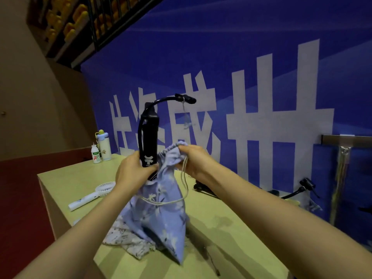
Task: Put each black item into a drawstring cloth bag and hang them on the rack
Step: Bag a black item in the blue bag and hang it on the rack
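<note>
A black hand pump [149, 135] with a curved hose stands upright, its lower end inside a blue floral drawstring cloth bag [161, 214]. My left hand [133, 172] grips the pump's body just above the bag's mouth. My right hand [194, 160] pinches the gathered rim of the bag and holds it up, with the drawstring dangling below. A metal rack [345, 140] with a hook stands at the right. More black pumps [302, 189] lie on the table beyond my right arm.
A second patterned cloth bag [128, 240] lies flat on the yellow-green table [231, 244] under the held bag. A white handheld fan [90, 196] lies to the left. Two bottles [101, 149] stand at the far left corner. A blue banner wall is behind.
</note>
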Tool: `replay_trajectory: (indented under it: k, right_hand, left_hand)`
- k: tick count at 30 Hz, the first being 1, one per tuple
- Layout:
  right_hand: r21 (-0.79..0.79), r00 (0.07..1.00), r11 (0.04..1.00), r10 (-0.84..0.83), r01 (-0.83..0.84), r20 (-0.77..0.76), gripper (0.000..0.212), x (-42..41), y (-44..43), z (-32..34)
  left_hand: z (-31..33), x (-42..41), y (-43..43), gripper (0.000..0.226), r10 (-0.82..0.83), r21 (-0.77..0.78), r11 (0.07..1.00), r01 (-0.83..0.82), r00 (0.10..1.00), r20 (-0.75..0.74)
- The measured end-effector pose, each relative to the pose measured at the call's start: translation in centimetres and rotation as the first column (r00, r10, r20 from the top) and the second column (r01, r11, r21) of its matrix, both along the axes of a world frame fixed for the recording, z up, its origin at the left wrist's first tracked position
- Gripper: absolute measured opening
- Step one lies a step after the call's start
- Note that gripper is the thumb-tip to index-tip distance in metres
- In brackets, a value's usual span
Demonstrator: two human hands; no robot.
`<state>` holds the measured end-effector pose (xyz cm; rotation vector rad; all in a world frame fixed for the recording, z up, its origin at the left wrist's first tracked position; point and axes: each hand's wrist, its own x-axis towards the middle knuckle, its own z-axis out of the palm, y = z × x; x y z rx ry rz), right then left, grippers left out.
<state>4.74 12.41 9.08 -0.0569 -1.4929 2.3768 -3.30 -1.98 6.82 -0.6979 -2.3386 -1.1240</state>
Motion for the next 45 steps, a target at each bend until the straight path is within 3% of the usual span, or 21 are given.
replay_trajectory:
  k: [5,11,15,16,19,22,23,26,29,34,40,42,45]
  right_hand:
    - [-0.146,0.979,0.980,0.107,-0.133,-0.172,0.017,1.2,-2.1,2.5]
    - [-0.062,0.945,0.988,0.116,-0.142,-0.306,0.020,5.4,-2.9,5.2]
    - [-0.062,0.909,0.990,0.090,-0.125,-0.406,0.022,8.7,-2.8,6.7]
    - [-0.078,0.907,0.993,0.053,-0.094,-0.418,0.023,9.9,-2.2,6.8]
    - [-0.117,0.907,0.993,-0.024,-0.028,-0.420,0.022,12.8,-0.2,7.1]
    - [-0.178,0.876,0.983,-0.042,-0.051,-0.481,0.023,16.5,2.0,7.0]
    - [-0.185,0.864,0.982,-0.062,-0.036,-0.500,0.025,17.7,2.7,6.9]
    - [-0.204,0.834,0.978,-0.147,0.042,-0.531,0.026,21.7,5.1,6.0]
    - [-0.165,0.842,0.971,-0.234,0.174,-0.486,0.024,25.7,8.2,4.3]
    - [0.072,0.858,0.892,-0.403,0.446,-0.318,0.028,31.5,11.9,1.0]
    - [0.329,0.869,0.804,-0.463,0.495,-0.177,0.041,39.4,16.1,-0.3]
    - [0.337,0.840,0.773,-0.527,0.537,-0.128,0.035,41.5,17.6,-0.8]
    - [0.367,0.757,0.696,-0.653,0.617,-0.033,0.036,44.0,19.8,-1.7]
  left_hand:
    - [4.2,2.1,-1.5,0.046,-0.013,0.125,0.992,0.021,0.998,-0.064]
    - [7.2,6.1,-1.9,0.033,-0.025,0.110,0.993,0.048,0.980,-0.199]
    - [9.4,10.4,-0.8,0.013,-0.283,0.287,0.915,0.285,0.958,-0.049]
    - [9.7,12.0,-0.3,0.014,-0.377,0.360,0.866,0.346,0.926,0.019]
    - [11.1,15.2,1.4,0.054,-0.610,0.612,0.692,0.383,0.764,0.212]
    - [12.0,17.2,4.4,0.054,-0.786,0.762,0.550,0.342,0.521,0.333]
    - [12.0,18.0,5.5,0.052,-0.807,0.751,0.551,0.363,0.462,0.368]
    - [11.0,20.6,9.3,0.051,-0.808,0.686,0.581,0.437,0.410,0.423]
    - [9.0,25.3,12.7,0.051,-0.852,0.664,0.519,0.538,0.263,0.452]
    - [5.2,30.9,18.3,0.030,-0.873,0.636,0.424,0.645,0.106,0.476]
    - [2.3,35.7,23.7,0.023,-0.864,0.608,0.386,0.694,0.040,0.502]
    - [1.6,37.7,25.2,0.021,-0.850,0.639,0.336,0.692,-0.069,0.522]
    - [0.7,39.9,27.1,0.037,-0.810,0.691,0.315,0.650,-0.196,0.553]
